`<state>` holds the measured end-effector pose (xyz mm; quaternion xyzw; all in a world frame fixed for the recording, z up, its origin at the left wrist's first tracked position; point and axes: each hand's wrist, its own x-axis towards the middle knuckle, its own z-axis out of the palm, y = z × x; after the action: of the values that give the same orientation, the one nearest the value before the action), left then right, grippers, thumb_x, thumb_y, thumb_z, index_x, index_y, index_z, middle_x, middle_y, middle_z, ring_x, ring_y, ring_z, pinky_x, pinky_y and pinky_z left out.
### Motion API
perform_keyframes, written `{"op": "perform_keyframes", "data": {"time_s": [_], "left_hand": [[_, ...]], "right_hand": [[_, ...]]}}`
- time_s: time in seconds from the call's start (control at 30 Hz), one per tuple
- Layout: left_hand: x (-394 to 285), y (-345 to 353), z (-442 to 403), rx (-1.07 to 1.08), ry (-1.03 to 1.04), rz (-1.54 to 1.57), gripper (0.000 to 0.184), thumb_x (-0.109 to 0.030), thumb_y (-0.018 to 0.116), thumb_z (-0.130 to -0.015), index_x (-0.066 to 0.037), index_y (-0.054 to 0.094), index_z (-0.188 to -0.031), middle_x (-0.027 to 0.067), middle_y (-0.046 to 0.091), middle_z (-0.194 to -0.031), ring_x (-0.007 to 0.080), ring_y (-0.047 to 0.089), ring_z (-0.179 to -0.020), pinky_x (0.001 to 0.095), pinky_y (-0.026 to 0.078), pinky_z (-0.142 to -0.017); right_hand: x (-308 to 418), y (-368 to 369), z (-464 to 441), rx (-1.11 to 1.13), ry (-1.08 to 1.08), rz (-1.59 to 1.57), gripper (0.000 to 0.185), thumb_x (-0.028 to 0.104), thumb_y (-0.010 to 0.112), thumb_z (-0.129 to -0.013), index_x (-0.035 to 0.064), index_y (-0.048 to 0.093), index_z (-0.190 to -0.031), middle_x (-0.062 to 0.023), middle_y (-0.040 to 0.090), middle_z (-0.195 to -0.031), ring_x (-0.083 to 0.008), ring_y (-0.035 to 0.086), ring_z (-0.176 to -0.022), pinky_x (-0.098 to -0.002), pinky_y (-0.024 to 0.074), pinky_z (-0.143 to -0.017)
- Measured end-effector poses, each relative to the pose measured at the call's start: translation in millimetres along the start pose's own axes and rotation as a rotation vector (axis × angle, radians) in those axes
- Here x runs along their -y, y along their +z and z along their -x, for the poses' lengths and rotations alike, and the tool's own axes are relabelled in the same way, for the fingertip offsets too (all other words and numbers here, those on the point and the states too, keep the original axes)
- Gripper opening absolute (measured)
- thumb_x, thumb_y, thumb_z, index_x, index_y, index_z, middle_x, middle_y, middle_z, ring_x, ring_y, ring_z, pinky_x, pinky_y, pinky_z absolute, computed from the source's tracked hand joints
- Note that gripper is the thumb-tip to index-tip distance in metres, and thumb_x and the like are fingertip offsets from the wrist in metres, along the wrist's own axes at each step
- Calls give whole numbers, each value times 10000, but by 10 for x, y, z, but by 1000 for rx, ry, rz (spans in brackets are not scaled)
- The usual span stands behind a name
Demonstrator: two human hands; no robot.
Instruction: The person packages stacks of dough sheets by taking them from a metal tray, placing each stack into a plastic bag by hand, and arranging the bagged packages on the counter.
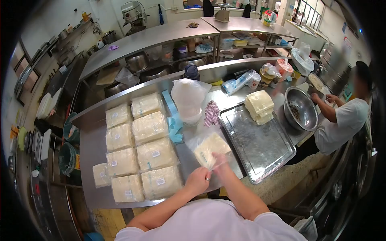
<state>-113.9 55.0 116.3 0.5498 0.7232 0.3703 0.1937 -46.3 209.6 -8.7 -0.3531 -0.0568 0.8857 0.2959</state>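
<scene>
In front of me lies a clear plastic bag point(194, 143) with a stack of pale cream, square, wrapper-like sheets point(213, 147) in it. My left hand point(198, 180) is closed on the near edge of the bag and wears a ring. My right hand point(221, 162) is at the bag's near right side, its fingers smeared by motion and partly behind the plastic. To the left, several sealed packs point(152, 126) of the same sheets lie in two rows with small white labels. Right of the bag is a metal tray point(261, 148) with a loose stack of folded sheets point(259, 105) at its far end.
A large plastic-covered container point(189, 100), blue strips point(173, 126) and a striped cloth point(211, 113) lie beyond the bag. At right, a co-worker point(341, 112) stands by a steel bowl point(300, 108) with dark bits in it. A raised metal edge point(148, 86) runs behind the table.
</scene>
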Motion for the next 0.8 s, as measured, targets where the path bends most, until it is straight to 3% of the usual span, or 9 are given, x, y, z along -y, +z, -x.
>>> {"op": "perform_keyframes", "data": {"time_s": [0.03,0.13,0.23,0.33,0.43,0.5,0.63,0.73,0.8], "left_hand": [[15,33,4,-10,39,11,97,-118,624,-900,-47,592,-842,177,628,-863,393,631,-863,519,507,-736],[144,59,43,86,-20,-21,90,-113,643,-855,-41,594,-830,182,633,-871,396,634,-874,519,508,-743],[197,85,113,99,55,-2,90,-85,662,-810,-40,589,-781,171,627,-803,393,625,-799,493,498,-707],[11,-14,59,80,1,125,90,-91,671,-785,-47,597,-759,164,637,-787,386,633,-782,487,505,-695],[-40,-94,-41,-14,-87,27,73,-91,670,-776,-55,612,-750,164,648,-784,384,641,-768,480,509,-683],[27,24,85,79,-20,123,93,-107,678,-801,-52,616,-759,169,649,-792,387,641,-768,471,511,-684],[-13,-82,69,220,5,126,169,-174,707,-858,-41,629,-791,164,644,-783,363,644,-752,448,510,-686],[32,-510,-81,-8,-147,236,210,-230,683,-916,-30,655,-859,178,653,-816,369,663,-809,473,517,-726],[383,-621,-351,-364,-266,38,318,-306,698,-955,-8,654,-852,164,658,-796,341,649,-760,449,523,-721]], "right_hand": [[36,-35,-65,-18,102,-59,500,109,543,-977,34,457,-1464,-212,600,-1338,-430,603,-1224,-619,492,-1067],[42,-2,-21,113,110,-170,519,83,553,-964,54,453,-1473,-209,596,-1351,-433,600,-1229,-643,484,-1065],[-30,193,153,-45,-114,69,467,115,521,-991,68,474,-1453,-197,602,-1334,-424,599,-1233,-658,488,-1048],[-24,92,42,-103,-57,118,448,198,479,-1005,-10,497,-1402,-234,587,-1349,-421,577,-1265,-618,490,-1058],[-54,159,149,-216,-85,21,439,223,501,-1006,-6,509,-1380,-235,602,-1311,-413,596,-1229,-617,496,-1050],[-97,-446,-252,-213,1,121,417,146,566,-972,30,521,-1369,-197,613,-1294,-395,625,-1173,-611,532,-1002],[-69,-77,-14,-13,30,65,464,94,632,-936,28,519,-1382,-181,624,-1299,-374,636,-1176,-594,543,-1008],[11,361,612,30,-111,102,540,48,673,-900,21,506,-1412,-180,629,-1318,-369,614,-1236,-584,523,-1054],[102,449,876,62,-24,58,577,25,690,-879,18,500,-1424,-179,624,-1334,-371,605,-1259,-573,511,-1079]]}}
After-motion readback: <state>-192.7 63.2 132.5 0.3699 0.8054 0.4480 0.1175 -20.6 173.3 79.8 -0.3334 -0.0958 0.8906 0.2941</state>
